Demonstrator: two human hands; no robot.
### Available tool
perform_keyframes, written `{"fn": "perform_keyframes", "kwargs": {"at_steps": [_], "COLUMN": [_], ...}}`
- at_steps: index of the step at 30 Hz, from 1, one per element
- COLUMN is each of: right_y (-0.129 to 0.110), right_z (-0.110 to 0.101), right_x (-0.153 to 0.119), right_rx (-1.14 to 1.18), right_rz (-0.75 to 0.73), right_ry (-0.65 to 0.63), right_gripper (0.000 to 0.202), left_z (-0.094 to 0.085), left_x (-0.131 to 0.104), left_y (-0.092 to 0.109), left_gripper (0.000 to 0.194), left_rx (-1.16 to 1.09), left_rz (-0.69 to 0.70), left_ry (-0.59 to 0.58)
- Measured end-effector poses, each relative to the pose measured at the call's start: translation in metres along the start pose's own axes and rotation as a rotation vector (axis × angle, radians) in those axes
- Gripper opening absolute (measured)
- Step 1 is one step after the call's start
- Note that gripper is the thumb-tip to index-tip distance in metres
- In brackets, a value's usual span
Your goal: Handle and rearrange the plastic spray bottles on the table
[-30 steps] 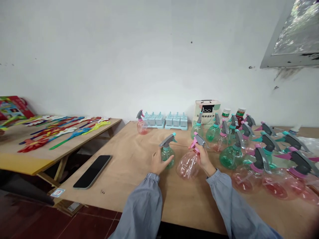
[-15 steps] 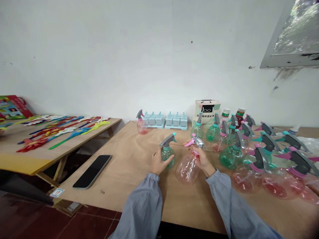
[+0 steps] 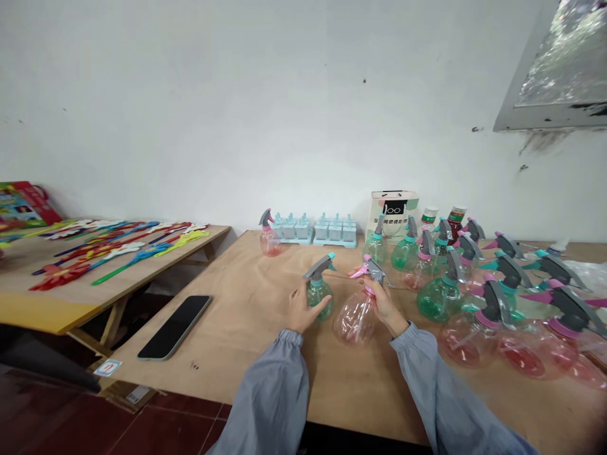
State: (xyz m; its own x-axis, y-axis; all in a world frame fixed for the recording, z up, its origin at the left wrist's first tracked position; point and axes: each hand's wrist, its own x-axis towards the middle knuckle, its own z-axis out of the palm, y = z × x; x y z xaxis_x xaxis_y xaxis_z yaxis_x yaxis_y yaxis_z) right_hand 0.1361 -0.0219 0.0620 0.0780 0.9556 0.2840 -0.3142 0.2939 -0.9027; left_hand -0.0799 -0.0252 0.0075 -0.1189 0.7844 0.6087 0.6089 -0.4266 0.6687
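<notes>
- The pink spray bottle [image 3: 353, 320] and green spray bottle [image 3: 318, 291] look light, thin-walled and perhaps slippery; the narrow neck seems the surest hold.
- My right hand [image 3: 387, 306] grips the pink spray bottle's neck; its round body sits below, on the phone [image 3: 175, 328] side of my grip.
- My left hand [image 3: 302, 309] cups the green spray bottle, nearer the phone.

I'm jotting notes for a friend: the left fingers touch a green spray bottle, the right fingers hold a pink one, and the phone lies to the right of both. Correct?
Not quite: the phone lies to the left of both, as the head view shows. The left fingers do touch a green spray bottle, and the right fingers hold a pink one.
</notes>
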Motion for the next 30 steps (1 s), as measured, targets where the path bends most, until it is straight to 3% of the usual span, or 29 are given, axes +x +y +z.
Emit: {"fn": "perform_keyframes", "kwargs": {"at_steps": [9, 14, 17, 21, 25, 30], "right_y": [-0.003, -0.01, -0.01, 0.006, 0.035, 0.053], "right_z": [-0.009, -0.027, -0.04, -0.056, -0.08, -0.092], "right_x": [0.009, 0.022, 0.031, 0.037, 0.036, 0.031], "right_rx": [-0.155, -0.459, -0.579, -0.656, -0.895, -1.056], "right_rz": [-0.112, -0.271, -0.358, -0.572, -0.779, -0.78], "right_ry": [0.054, 0.281, 0.349, 0.431, 0.403, 0.321], "right_gripper": [0.024, 0.033, 0.042, 0.059, 0.047, 0.052], "left_z": [-0.001, -0.001, -0.001, 0.0, 0.001, 0.0], "left_x": [0.0, 0.0, 0.0, -0.001, -0.001, 0.0], "left_y": [0.006, 0.008, 0.007, 0.007, 0.007, 0.007], "left_gripper": [0.059, 0.061, 0.062, 0.06, 0.059, 0.06], "left_rx": [0.057, 0.087, 0.093, 0.091, 0.086, 0.082], "left_rz": [-0.042, -0.075, -0.079, -0.07, -0.057, -0.061], "left_ry": [-0.011, -0.033, -0.029, -0.022, -0.017, -0.025]}}
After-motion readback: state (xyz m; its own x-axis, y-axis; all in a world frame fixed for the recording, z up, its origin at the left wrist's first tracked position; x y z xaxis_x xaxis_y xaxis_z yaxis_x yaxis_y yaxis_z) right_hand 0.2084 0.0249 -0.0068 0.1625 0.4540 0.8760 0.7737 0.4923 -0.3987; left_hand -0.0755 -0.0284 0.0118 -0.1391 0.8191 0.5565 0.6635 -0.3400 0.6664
